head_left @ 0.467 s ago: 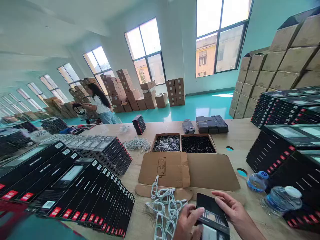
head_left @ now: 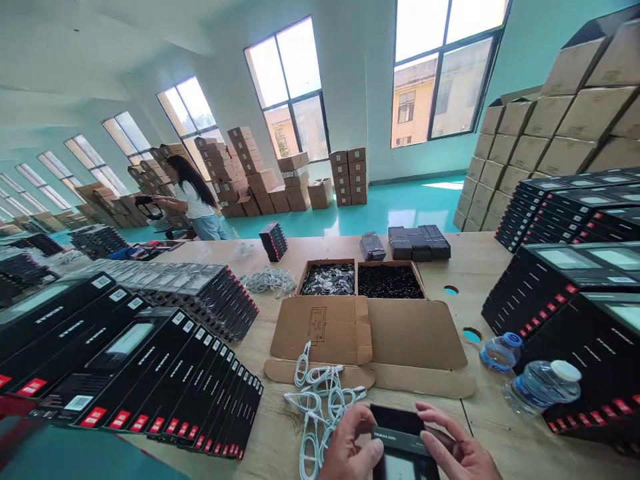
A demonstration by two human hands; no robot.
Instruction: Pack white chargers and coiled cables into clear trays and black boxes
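A black retail box (head_left: pixel 400 438) with white print and a pale window sits low in the view, its dark far end raised like a flap. My left hand (head_left: pixel 350 448) grips its left side, thumb on the front face. On the opposite side, my right hand (head_left: pixel 457 448) holds the box between thumb and fingers, the fingertips at the dark end. The box's bottom runs out of the frame. Just left of my left hand lie coiled white cables (head_left: pixel 320 400) on the wooden table (head_left: pixel 280 407).
Beyond the hands, an opened cardboard carton (head_left: pixel 320 327) holds small dark parts in two compartments. Black boxes (head_left: pixel 185 373) stand in rows at left, with more stacks (head_left: pixel 560 287) at right beside two water bottles (head_left: pixel 543 387). A person (head_left: pixel 193 200) stands farther back.
The box has turned to face me more squarely and moved slightly left and lower. My right hand has come from its far corner to its right side. The camera view has shifted slightly.
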